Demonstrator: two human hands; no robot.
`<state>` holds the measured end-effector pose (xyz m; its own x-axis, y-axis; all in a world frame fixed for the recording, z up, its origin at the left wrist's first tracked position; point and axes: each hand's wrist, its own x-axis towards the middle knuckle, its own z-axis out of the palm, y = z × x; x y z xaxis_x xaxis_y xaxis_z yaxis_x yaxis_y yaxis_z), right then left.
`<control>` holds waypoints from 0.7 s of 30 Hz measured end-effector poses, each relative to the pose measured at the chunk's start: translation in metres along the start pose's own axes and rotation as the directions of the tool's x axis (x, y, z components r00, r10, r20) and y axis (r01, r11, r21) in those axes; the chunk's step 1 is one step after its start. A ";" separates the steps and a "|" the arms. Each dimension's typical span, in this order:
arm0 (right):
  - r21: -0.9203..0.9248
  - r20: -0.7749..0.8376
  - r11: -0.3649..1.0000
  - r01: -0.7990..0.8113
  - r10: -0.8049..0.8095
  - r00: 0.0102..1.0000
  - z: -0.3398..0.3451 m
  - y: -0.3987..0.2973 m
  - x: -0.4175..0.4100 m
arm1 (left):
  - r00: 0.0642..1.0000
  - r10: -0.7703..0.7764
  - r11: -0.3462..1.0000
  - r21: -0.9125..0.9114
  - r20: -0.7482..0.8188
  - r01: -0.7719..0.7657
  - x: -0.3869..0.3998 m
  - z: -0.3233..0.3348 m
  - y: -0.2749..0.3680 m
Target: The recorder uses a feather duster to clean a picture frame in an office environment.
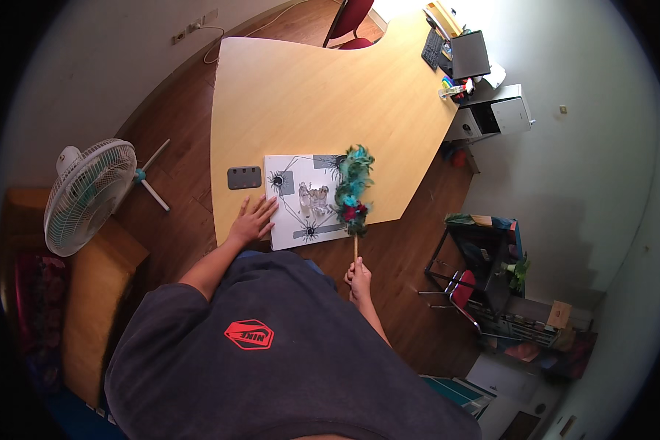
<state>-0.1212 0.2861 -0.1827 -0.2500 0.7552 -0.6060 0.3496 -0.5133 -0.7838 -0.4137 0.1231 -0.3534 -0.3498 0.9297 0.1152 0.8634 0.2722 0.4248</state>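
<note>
My right hand (358, 278) is closed round the thin wooden handle of a feather duster (355, 192) with teal, dark green and red feathers. The feathers lie along or just over the right edge of a white canvas picture (286, 220) with black line drawings and grey patches, at the near edge of the desk. My left hand (253, 220) rests on the desk, palm down and fingers spread, its fingertips at the canvas's left edge. A dark grey flat object with several small slots (245, 177) lies on the desk beyond it.
The light wooden desk (297, 99) carries a keyboard (432, 49), a dark monitor or screen (470, 55) and a spray bottle (455, 89) at its far right. A standing fan (91, 195) is at the left. Red chairs stand beyond the desk and at right, by a black table.
</note>
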 end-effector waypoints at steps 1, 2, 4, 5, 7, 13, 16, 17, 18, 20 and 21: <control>-0.109 0.028 0.994 -0.005 0.008 1.000 -0.002 -0.001 -0.002 | 1.000 0.000 1.000 -0.001 0.001 0.000 0.000 0.000 0.001; -0.180 0.107 0.984 0.014 0.005 0.994 -0.005 0.003 0.001 | 1.000 0.007 1.000 -0.003 -0.003 -0.007 0.001 -0.001 0.001; -0.278 0.223 0.960 0.043 0.021 0.975 0.000 0.003 -0.003 | 1.000 0.012 1.000 -0.002 -0.003 -0.012 0.002 -0.005 -0.002; -0.368 0.334 0.926 0.087 0.045 0.941 0.003 0.002 -0.004 | 0.971 -0.025 0.999 0.044 0.236 0.015 0.005 -0.007 -0.005; -0.408 0.390 0.900 0.154 0.019 0.920 0.010 0.003 -0.004 | 0.882 -0.081 0.994 0.102 0.463 0.038 0.004 -0.009 -0.009; -0.171 0.005 0.982 0.084 -0.085 0.996 0.003 0.000 0.016 | 0.992 0.057 0.997 -0.054 0.114 -0.051 -0.001 -0.014 -0.012; -0.214 -0.127 0.973 0.090 -0.119 0.985 -0.005 -0.004 0.021 | 0.990 0.063 0.995 -0.085 0.125 -0.052 -0.001 -0.013 -0.014; -0.213 -0.127 0.973 0.087 -0.116 0.985 -0.005 -0.003 0.021 | 0.990 0.062 0.995 -0.084 0.128 -0.051 -0.002 -0.014 -0.014; -0.435 -0.029 0.867 0.244 -0.285 0.958 -0.005 -0.003 0.021 | 0.988 0.057 0.994 -0.100 0.140 -0.043 -0.001 -0.014 -0.013; -0.626 0.183 0.629 0.461 -0.455 0.871 -0.005 -0.001 0.015 | 0.986 0.052 0.993 -0.115 0.155 -0.035 -0.001 -0.014 -0.012; -0.626 0.185 0.630 0.460 -0.453 0.872 -0.002 -0.003 0.011 | 0.989 0.049 0.994 -0.105 0.142 -0.034 -0.002 -0.013 -0.011</control>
<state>-0.1231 0.2971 -0.1867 -0.5434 0.8156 -0.1986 0.6706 0.2795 -0.6871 -0.4279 0.1153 -0.3465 -0.2520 0.9677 0.0070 0.8318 0.2130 0.5125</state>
